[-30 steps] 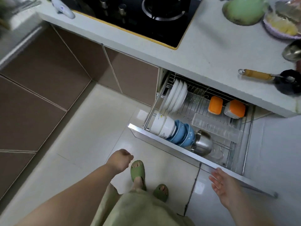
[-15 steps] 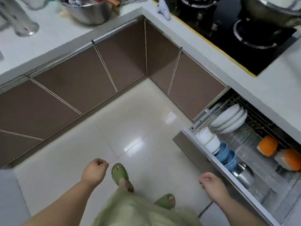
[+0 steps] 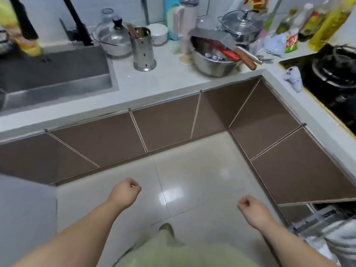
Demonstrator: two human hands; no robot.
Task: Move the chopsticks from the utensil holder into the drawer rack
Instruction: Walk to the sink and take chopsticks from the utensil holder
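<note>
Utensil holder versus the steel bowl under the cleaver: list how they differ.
The utensil holder is tall, narrow and perforated; the steel bowl is low, wide and solid-walled. The utensil holder stands by the sink; the steel bowl sits nearer the counter corner. Both are shiny metal.

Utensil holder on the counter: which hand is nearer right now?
Left. The left hand is a fist below the utensil holder, almost in line with it. The right hand is lower and well off to the right. Neither touches it.
</note>
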